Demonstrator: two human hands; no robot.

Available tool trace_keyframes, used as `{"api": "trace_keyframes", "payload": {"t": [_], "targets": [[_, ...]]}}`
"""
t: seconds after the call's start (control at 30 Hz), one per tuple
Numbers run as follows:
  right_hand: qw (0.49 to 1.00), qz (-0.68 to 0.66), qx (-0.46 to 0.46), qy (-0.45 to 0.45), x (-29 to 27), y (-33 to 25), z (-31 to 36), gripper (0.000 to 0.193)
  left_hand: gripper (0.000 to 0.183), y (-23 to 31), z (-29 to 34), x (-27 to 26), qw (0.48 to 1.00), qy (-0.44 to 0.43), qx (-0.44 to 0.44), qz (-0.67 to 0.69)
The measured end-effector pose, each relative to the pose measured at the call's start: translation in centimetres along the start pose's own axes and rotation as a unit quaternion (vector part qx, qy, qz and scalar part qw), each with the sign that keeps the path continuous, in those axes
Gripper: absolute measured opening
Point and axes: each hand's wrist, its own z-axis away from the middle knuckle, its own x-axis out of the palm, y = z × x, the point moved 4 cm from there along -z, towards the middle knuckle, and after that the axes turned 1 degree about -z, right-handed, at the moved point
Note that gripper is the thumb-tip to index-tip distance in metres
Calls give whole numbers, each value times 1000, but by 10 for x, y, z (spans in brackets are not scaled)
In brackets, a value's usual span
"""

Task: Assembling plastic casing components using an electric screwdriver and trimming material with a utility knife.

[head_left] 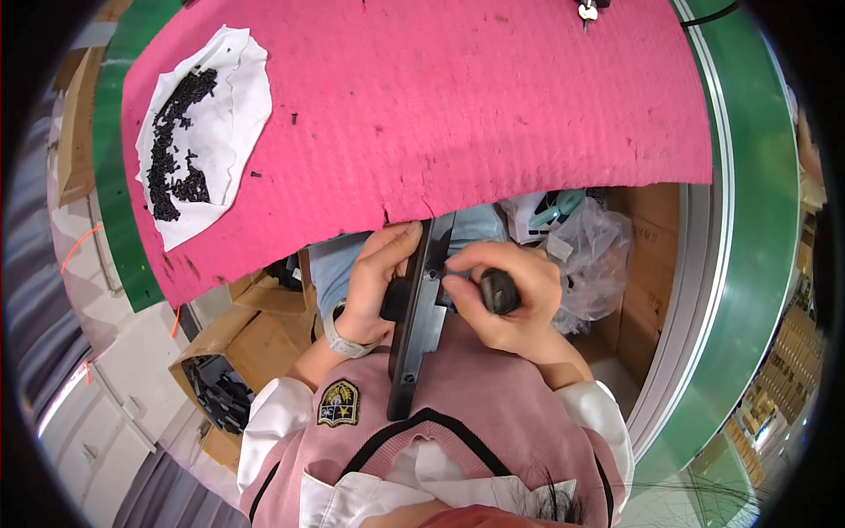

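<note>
My left hand (374, 273) is wrapped around a long black bar (407, 352), held slantwise in front of my chest just below the mat's near edge. A flat, shiny plate section and small holes show along the bar's right side. My right hand (524, 286) is closed around the black handle of a tool (499, 292), its rounded end facing up. The thumb and index finger of that hand are pinched near the bar's upper part. What sits between those fingertips is hidden, and the tool's shaft does not show.
A pink mat (440, 106) covers the green table. On its left, a white cloth (238, 114) carries many small black screws (163, 158); a loose screw (294, 118) lies nearby. Keys (588, 12) are at the back. Below are a carton (246, 339) of black parts and clear plastic bags (594, 255).
</note>
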Motion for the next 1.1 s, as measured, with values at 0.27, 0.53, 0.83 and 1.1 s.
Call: {"api": "trace_keyframes", "payload": {"t": [0.27,0.53,0.83,1.1], "targets": [[997,29,-45,-50,0,-11,0,19,14,4,0,2,999,-42,1,-24],[994,19,106,24,-7,-9,2,14,14,17,14,18,992,-21,34,-121],[993,109,9,37,2,-18,-3,12,16,6,5,3,998,-60,23,8],[987,39,145,52,7,1,3,8,19,5,4,4,1000,-22,21,-5]]}}
